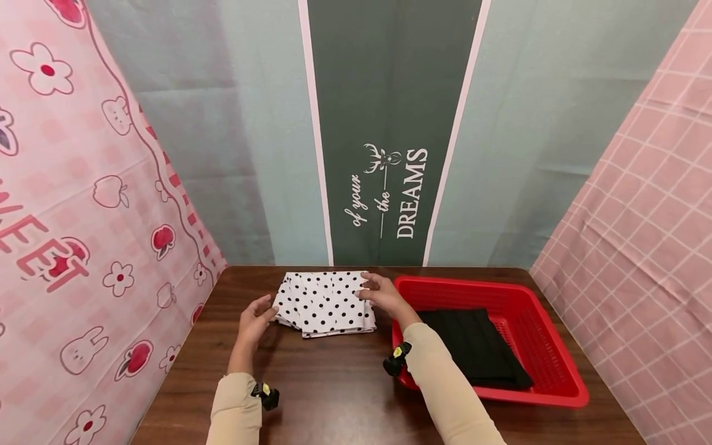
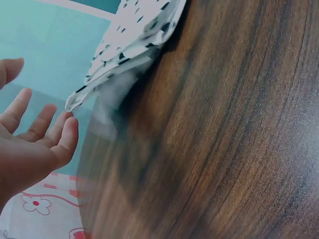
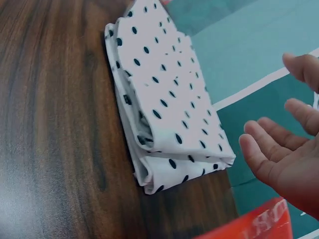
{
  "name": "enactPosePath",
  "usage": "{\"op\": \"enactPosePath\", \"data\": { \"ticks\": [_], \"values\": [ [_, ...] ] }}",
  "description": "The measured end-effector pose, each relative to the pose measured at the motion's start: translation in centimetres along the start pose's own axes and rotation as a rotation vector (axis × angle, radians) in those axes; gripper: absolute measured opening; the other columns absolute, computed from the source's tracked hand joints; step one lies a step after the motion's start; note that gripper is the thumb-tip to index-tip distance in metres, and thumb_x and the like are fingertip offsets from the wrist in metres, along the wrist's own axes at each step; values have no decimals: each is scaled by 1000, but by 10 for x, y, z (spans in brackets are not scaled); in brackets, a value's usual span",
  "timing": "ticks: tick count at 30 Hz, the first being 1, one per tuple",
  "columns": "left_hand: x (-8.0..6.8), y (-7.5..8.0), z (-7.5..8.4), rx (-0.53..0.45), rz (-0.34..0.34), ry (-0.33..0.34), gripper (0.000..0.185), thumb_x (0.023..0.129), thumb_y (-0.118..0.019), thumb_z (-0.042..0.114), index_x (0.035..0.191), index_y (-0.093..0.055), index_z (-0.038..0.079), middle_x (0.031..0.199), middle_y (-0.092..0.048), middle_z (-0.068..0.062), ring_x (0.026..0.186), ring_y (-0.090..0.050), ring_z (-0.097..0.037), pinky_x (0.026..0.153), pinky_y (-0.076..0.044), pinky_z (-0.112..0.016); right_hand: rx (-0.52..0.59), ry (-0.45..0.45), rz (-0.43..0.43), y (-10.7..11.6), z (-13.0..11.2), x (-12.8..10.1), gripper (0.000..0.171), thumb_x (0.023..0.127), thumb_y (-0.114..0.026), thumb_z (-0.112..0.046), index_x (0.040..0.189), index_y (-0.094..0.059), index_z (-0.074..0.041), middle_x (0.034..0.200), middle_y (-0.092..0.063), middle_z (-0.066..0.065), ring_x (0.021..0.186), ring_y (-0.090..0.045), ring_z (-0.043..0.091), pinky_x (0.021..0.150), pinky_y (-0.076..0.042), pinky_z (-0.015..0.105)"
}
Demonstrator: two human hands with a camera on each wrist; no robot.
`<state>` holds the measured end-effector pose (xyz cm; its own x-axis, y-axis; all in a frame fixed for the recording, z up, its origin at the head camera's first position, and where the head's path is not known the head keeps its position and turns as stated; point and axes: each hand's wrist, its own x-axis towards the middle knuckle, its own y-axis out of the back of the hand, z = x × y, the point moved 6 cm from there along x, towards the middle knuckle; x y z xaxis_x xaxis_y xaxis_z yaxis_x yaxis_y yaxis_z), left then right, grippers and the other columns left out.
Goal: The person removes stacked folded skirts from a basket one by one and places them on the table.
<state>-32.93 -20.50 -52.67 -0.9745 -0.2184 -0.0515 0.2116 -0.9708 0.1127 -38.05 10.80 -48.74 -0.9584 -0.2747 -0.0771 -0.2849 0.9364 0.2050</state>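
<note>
A white cloth with black polka dots [image 1: 328, 303], folded into a layered bundle, lies at the far side of the wooden table. My left hand [image 1: 256, 318] is at its left edge, fingers loosely bent; in the left wrist view the fingertips [image 2: 69, 119] come right up to a corner of the cloth. Over by the right edge is my right hand [image 1: 385, 295], its fingers relaxed and apart. The right wrist view shows that hand [image 3: 286, 154] beside the folded end of the cloth [image 3: 169, 89], with a small gap between them.
A red plastic basket [image 1: 547, 371] stands on the right of the table [image 1: 328, 395], close beside my right forearm. Folded black fabric [image 1: 473, 346] lies inside it. Printed curtains [image 1: 378, 93] hang behind the table and along both sides.
</note>
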Motion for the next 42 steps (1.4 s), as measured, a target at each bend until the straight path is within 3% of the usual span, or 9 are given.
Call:
{"op": "enactPosePath", "data": {
  "ticks": [5,11,15,20,23,28,32,42],
  "values": [
    [-11,-4,10,52,-46,-62,46,88,-63,9,131,-48,-3,125,-49,-26,109,-49,-32,86,-44,-40,14,43,-36,3,-9,-10,54,85,-65,-7,135,-47,-5,122,-54,21,102,-58,31,86,-45,50],
    [-22,-7,22,88,-74,-144,45,85,-66,9,127,-52,-3,122,-52,-27,104,-53,-32,77,-45,-24,15,84,-92,0,-20,-18,53,85,-65,-9,134,-46,-1,124,-52,22,104,-57,33,86,-45,49],
    [-25,-12,24,72,-99,-136,45,85,-66,8,127,-52,-3,123,-50,-29,102,-56,-31,77,-45,-23,9,99,-106,-2,-32,-26,52,85,-64,-6,133,-46,3,123,-52,25,104,-56,36,86,-45,49],
    [-32,-26,29,52,-144,-152,45,84,-67,5,126,-53,-3,121,-52,-26,101,-57,-32,76,-46,-24,-20,169,-113,1,-22,-28,52,86,-64,-13,133,-47,1,120,-53,23,102,-58,34,80,-49,44],
    [-41,-37,38,18,-170,-176,46,84,-67,3,126,-52,-4,119,-54,-24,101,-57,-34,75,-47,-24,1,187,-123,6,-19,-36,54,85,-65,-13,134,-46,1,122,-52,25,103,-57,33,82,-48,48],
    [-51,-53,45,-55,-184,-204,45,84,-67,1,126,-52,-5,116,-54,-21,104,-56,-35,77,-48,-24,8,180,-148,17,-17,-48,53,86,-64,-8,135,-45,1,122,-52,25,107,-53,41,83,-47,49],
    [-54,-64,46,-66,-193,-220,46,84,-67,3,126,-52,-3,117,-54,-20,106,-55,-36,79,-48,-27,-23,168,-158,26,-9,-54,52,87,-63,-9,135,-45,0,124,-52,23,106,-55,36,80,-49,43],
    [-70,-104,54,-112,-296,-252,45,83,-66,-2,125,-51,-8,116,-54,-23,103,-55,-39,77,-50,-30,13,96,-177,58,-3,-79,55,87,-63,-13,137,-42,-1,129,-47,24,107,-54,29,86,-45,51]
  ]
}}
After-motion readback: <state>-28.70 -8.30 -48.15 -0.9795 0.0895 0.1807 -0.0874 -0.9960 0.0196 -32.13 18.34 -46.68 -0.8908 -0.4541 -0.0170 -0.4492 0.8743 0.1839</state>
